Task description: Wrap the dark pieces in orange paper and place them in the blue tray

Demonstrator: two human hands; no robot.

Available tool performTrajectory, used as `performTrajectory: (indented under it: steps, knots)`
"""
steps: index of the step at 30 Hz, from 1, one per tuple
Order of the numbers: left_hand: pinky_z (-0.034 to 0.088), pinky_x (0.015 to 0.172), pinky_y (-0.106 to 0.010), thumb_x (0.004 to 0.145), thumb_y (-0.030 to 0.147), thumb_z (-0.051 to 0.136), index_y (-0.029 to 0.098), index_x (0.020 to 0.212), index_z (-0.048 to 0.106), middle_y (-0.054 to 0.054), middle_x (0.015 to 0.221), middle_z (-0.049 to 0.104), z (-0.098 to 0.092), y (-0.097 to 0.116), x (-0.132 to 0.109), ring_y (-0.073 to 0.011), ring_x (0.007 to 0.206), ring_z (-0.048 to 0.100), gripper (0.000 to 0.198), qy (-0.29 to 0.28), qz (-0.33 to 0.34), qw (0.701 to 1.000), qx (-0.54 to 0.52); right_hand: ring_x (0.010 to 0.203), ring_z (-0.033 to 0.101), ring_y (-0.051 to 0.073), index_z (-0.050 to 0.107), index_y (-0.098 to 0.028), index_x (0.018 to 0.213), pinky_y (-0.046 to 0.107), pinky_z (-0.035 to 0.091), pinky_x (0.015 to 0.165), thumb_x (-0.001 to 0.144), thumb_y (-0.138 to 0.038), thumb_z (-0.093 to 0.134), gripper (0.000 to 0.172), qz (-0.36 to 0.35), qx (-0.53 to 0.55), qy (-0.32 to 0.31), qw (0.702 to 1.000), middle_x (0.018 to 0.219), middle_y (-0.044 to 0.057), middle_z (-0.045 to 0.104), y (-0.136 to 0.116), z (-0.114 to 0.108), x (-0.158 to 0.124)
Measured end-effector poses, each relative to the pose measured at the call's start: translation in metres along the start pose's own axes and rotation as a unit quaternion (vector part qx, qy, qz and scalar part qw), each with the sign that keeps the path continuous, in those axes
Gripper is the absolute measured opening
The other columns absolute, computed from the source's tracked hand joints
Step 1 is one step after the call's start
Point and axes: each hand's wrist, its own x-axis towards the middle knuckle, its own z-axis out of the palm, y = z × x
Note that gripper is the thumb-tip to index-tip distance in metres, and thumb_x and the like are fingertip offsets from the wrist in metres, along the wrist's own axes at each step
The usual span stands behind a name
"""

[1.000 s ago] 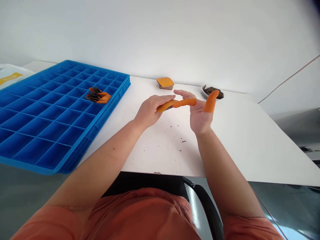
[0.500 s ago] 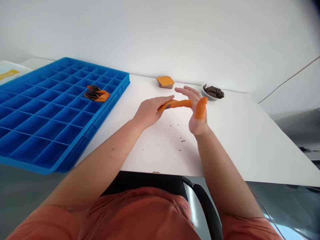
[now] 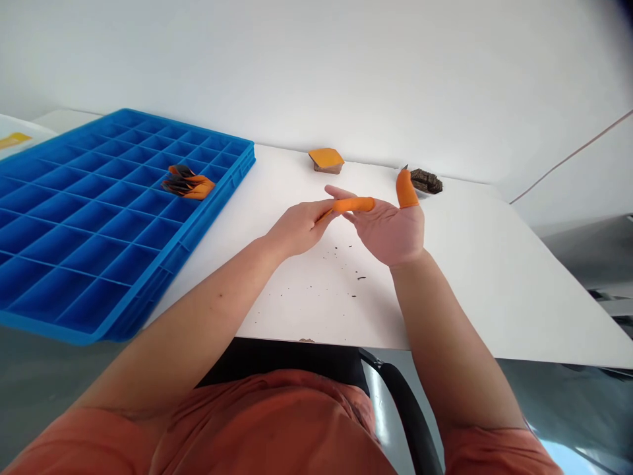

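Left hand (image 3: 299, 227): one, closed on a thin orange piece (image 3: 324, 216). Right hand (image 3: 390, 234): one, palm up, orange finger covers (image 3: 359, 204) on index finger and raised thumb. Blue tray (image 3: 106, 231): one, gridded, holding an orange-and-black bundle (image 3: 190, 185). White table (image 3: 475, 264): orange-topped stack (image 3: 326, 160), dark strips (image 3: 427, 181) (partly behind the thumb), scattered crumbs (image 3: 361, 278).

a small workshop, it seems, white table (image 3: 494, 284) against a plain wall (image 3: 316, 72), blue divided tray (image 3: 180, 237) at left, dark crumbs (image 3: 361, 278) scattered near, orange-topped stack (image 3: 326, 160) far back
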Motion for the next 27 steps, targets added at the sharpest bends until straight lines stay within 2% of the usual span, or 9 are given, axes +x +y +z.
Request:
performTrajectory:
  steps: [3, 5, 8, 11, 13, 16, 18, 23, 27]
  knots:
    - [0.055, 0.076, -0.037, 0.108, 0.052, 0.035, 0.03, 0.118, 0.071, -0.004, 0.097, 0.075, 0.002, -0.002, 0.0, -0.0242, 0.094, 0.072, 0.044, 0.003, -0.006, 1.0, -0.031, 0.134, 0.063, 0.029, 0.066, -0.049, 0.136, 0.073, 0.034, 0.125, 0.1, -0.075, 0.006, 0.074, -0.02, -0.048, 0.014, 0.999, 0.119, -0.004, 0.078, 0.005, 0.0, -0.001]
    - [0.056, 0.083, -0.038, 0.108, 0.051, 0.035, 0.029, 0.117, 0.07, -0.004, 0.106, 0.076, 0.003, -0.003, 0.001, -0.0237, 0.101, 0.071, 0.043, 0.004, -0.011, 0.999, -0.053, 0.135, 0.062, 0.031, 0.066, -0.051, 0.136, 0.072, 0.028, 0.127, 0.101, -0.074, 0.013, 0.068, -0.038, -0.092, 0.033, 0.994, 0.123, -0.005, 0.077, 0.007, 0.0, -0.002]
    - [0.056, 0.092, -0.038, 0.108, 0.048, 0.037, 0.028, 0.122, 0.069, -0.004, 0.117, 0.076, 0.003, -0.002, 0.002, -0.0227, 0.11, 0.07, 0.04, 0.001, -0.023, 0.996, -0.082, 0.142, 0.057, 0.031, 0.067, -0.049, 0.134, 0.07, 0.03, 0.127, 0.101, -0.073, 0.005, 0.075, -0.031, -0.098, 0.06, 0.993, 0.132, -0.005, 0.074, 0.008, 0.002, -0.005]
    - [0.056, 0.095, -0.039, 0.108, 0.045, 0.038, 0.026, 0.126, 0.068, -0.005, 0.123, 0.075, 0.002, 0.001, 0.002, -0.0231, 0.113, 0.07, 0.04, -0.004, -0.039, 0.995, -0.09, 0.156, 0.039, 0.029, 0.065, -0.047, 0.136, 0.067, 0.031, 0.128, 0.1, -0.069, -0.005, 0.081, 0.005, -0.064, 0.083, 0.994, 0.145, -0.006, 0.066, 0.003, 0.005, -0.008]
    - [0.056, 0.096, -0.041, 0.108, 0.045, 0.038, 0.025, 0.127, 0.068, -0.006, 0.126, 0.075, 0.002, 0.002, 0.003, -0.0239, 0.115, 0.07, 0.041, -0.007, -0.043, 0.995, -0.095, 0.16, 0.031, 0.027, 0.064, -0.046, 0.136, 0.065, 0.028, 0.129, 0.101, -0.069, -0.003, 0.079, 0.018, -0.056, 0.091, 0.994, 0.15, -0.007, 0.061, 0.001, 0.007, -0.011]
    - [0.055, 0.1, -0.042, 0.108, 0.044, 0.038, 0.025, 0.126, 0.066, -0.007, 0.129, 0.074, 0.003, 0.002, 0.003, -0.0243, 0.118, 0.068, 0.038, -0.007, -0.044, 0.993, -0.113, 0.16, 0.029, 0.026, 0.064, -0.045, 0.137, 0.063, 0.025, 0.131, 0.102, -0.071, 0.005, 0.073, 0.014, -0.07, 0.094, 0.993, 0.153, -0.007, 0.059, -0.001, 0.009, -0.013]
    - [0.055, 0.097, -0.041, 0.108, 0.042, 0.038, 0.024, 0.119, 0.067, -0.006, 0.126, 0.074, 0.004, 0.002, 0.004, -0.0232, 0.114, 0.069, 0.036, -0.004, -0.045, 0.991, -0.125, 0.159, 0.03, 0.026, 0.066, -0.044, 0.135, 0.063, 0.024, 0.132, 0.103, -0.071, 0.01, 0.07, 0.003, -0.086, 0.094, 0.992, 0.153, -0.006, 0.058, -0.001, 0.009, -0.014]
    - [0.056, 0.075, -0.037, 0.106, 0.04, 0.042, 0.024, 0.111, 0.063, -0.006, 0.111, 0.073, 0.007, 0.001, 0.006, -0.0177, 0.084, 0.064, 0.027, -0.011, -0.068, 0.986, -0.152, 0.158, 0.033, 0.028, 0.07, -0.044, 0.129, 0.064, 0.025, 0.131, 0.103, -0.07, 0.013, 0.067, -0.019, -0.118, 0.083, 0.989, 0.154, -0.006, 0.058, 0.001, 0.01, -0.015]
    - [0.056, 0.072, -0.037, 0.103, 0.032, 0.051, 0.024, 0.102, 0.059, -0.006, 0.101, 0.068, 0.01, -0.004, 0.008, -0.0172, 0.082, 0.063, 0.011, 0.003, -0.069, 0.985, -0.161, 0.157, 0.035, 0.029, 0.073, -0.042, 0.121, 0.065, 0.023, 0.131, 0.105, -0.066, 0.015, 0.065, -0.043, -0.142, 0.072, 0.986, 0.151, -0.006, 0.061, 0.0, 0.01, -0.014]
